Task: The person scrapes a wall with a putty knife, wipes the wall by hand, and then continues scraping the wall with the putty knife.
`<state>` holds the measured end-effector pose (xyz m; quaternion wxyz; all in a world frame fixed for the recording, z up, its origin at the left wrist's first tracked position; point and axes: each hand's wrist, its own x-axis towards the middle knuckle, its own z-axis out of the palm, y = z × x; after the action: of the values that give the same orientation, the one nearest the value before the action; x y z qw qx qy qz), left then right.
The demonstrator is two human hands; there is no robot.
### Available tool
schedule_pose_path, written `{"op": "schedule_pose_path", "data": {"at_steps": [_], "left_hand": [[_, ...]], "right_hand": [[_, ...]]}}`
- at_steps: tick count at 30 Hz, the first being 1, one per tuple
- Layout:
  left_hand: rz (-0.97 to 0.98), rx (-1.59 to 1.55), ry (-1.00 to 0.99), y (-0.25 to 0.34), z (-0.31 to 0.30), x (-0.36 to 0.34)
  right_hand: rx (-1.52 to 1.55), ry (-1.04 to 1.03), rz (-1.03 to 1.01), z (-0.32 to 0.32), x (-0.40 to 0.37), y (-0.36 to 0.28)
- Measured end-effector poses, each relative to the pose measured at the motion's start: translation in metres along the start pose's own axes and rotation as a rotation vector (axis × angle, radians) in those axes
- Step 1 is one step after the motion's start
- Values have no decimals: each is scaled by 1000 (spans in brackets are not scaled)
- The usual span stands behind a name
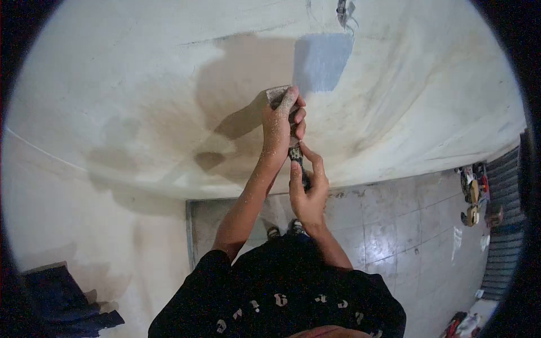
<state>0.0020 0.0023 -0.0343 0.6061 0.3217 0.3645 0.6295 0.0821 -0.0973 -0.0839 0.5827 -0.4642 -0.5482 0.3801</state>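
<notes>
My left hand is closed around a dusty dark tool with a pale, flat, squarish end, held up near the pale wall. Its exact kind is hard to make out behind the fingers. Below, my right hand grips the tool's narrow black lower part between thumb and fingers. Pale dust speckles my left hand and forearm. Just above and to the right of the tool's end, a blue-grey patch marks the wall. Whether the tool touches the wall cannot be told.
A small fitting sticks out of the wall at the top. Grey floor tiles lie below. Several tools and items sit on the right by a corrugated shutter. Dark cloth hangs at lower left.
</notes>
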Motion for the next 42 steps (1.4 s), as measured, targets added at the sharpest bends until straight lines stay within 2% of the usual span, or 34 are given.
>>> {"op": "schedule_pose_path", "data": {"at_steps": [3, 6, 10, 12, 16, 19, 21, 25, 29, 33, 35, 38, 42], "left_hand": [[33, -3, -41, 3, 2, 9], [78, 23, -69, 17, 12, 5], [82, 40, -59, 18, 11, 4], [30, 4, -28, 21, 14, 5], [93, 28, -48, 28, 21, 6], [93, 66, -76, 33, 21, 7], [83, -15, -86, 39, 27, 12], [91, 17, -79, 36, 26, 10], [117, -10, -142, 57, 37, 20], [68, -18, -77, 45, 30, 16], [45, -20, -81, 45, 27, 18], [48, -33, -132, 48, 27, 19], [80, -47, -139, 45, 28, 26]], "right_hand": [[10, -45, 90, -3, 3, -14], [3, 26, -53, 2, 14, -23], [75, -25, 80, -1, 4, -14], [39, 2, 21, 0, 12, -25], [-11, 40, -110, 3, 16, -22], [41, 0, -18, 1, 15, -26], [33, 27, -79, 3, 25, -34], [17, -31, 18, -4, 17, -31], [30, 29, -120, 3, 33, -44], [-65, 14, -145, 0, 32, -43], [-17, -2, -20, 2, 26, -47], [-77, 10, -132, 2, 31, -47], [-5, 15, -117, 4, 29, -41]]}}
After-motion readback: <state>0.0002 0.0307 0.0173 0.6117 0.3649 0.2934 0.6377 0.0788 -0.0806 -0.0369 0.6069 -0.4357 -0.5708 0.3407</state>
